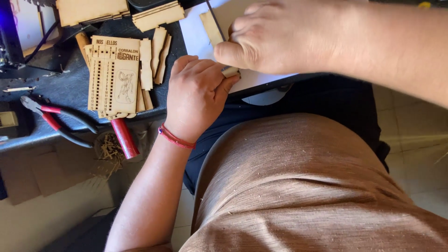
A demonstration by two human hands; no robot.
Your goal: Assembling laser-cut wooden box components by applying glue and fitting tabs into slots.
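Workbench of dark material is lying to the left, carrying several things. Pliers with red and black handles are resting near its front edge, well apart from both hands. An engraved wooden panel, pale and rectangular with rows of small cut marks and a line drawing, is lying flat on a stack of similar pieces, and a red cylindrical handle is sticking out from under it toward the bench edge. Loose wooden strips are lying just beside the panel, between it and the left hand; more cut wooden pieces are piled farther back. A white sheet is covering the surface under the hands.

The right hand is reaching across from the right, and its forearm is blocking the view of the sheet beyond. Its fingers are curled together, thumb pressing against a small grey metal piece. The left hand, wearing a red cord bracelet, is closed into a loose fist, its thumb touching the same metal piece from below. The piece is sitting pinched between the two thumbs, at the near edge of the white sheet; most of it is hidden by the fingers
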